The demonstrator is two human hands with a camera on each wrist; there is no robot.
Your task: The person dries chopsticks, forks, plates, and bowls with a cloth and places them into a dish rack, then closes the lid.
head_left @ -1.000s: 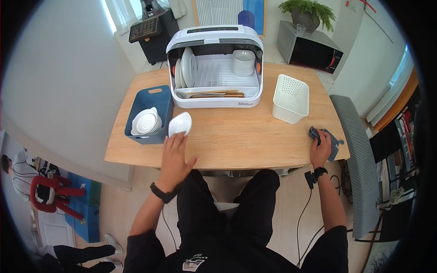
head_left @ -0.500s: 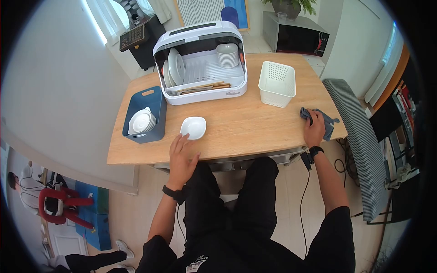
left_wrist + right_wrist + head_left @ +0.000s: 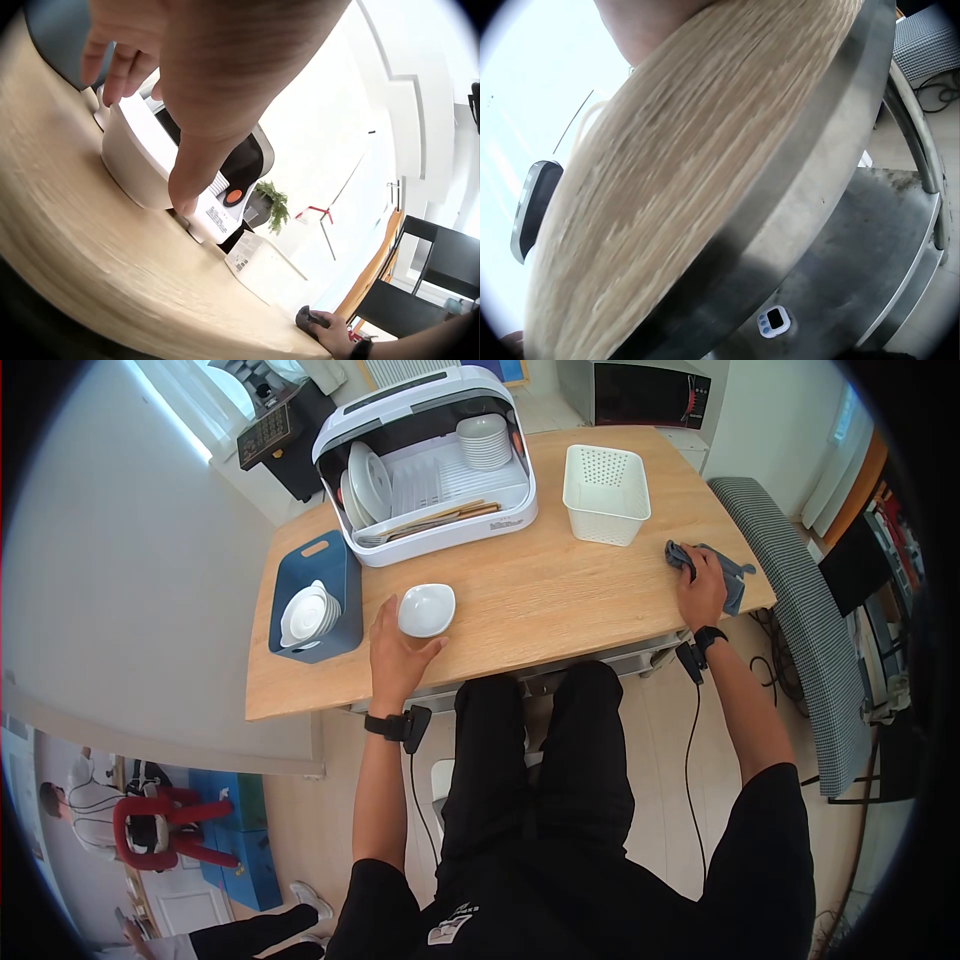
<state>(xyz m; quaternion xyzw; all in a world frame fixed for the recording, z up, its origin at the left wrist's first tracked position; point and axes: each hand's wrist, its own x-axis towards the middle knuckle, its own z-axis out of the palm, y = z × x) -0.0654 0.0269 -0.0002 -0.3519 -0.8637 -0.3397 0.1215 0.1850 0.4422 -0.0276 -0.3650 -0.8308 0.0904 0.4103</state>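
Observation:
A white rounded-square bowl [image 3: 427,610] stands upright on the table near its front edge. Beside it, my left hand [image 3: 396,660] has its fingers extended along the bowl's left side and its thumb spread out near the front rim. In the left wrist view, the bowl [image 3: 135,169] shows between the fingers and the thumb. At the table's right end, my right hand [image 3: 703,592] grips a grey cloth [image 3: 736,592] that lies bunched on the wood. The cloth is out of sight in the right wrist view.
A blue basket [image 3: 347,610] with stacked white bowls [image 3: 308,615] stands at the left. Behind is an open white dish dryer [image 3: 450,538] with plates, stacked bowls and cutlery. A white perforated basket [image 3: 604,528] stands back right. Cables hang from both wrists.
The white bowl, earlier tilted at my left fingertips beside the blue basket, now sits flat farther right. My left hand has come to its left side. The right hand stays on the cloth; the head view has shifted.

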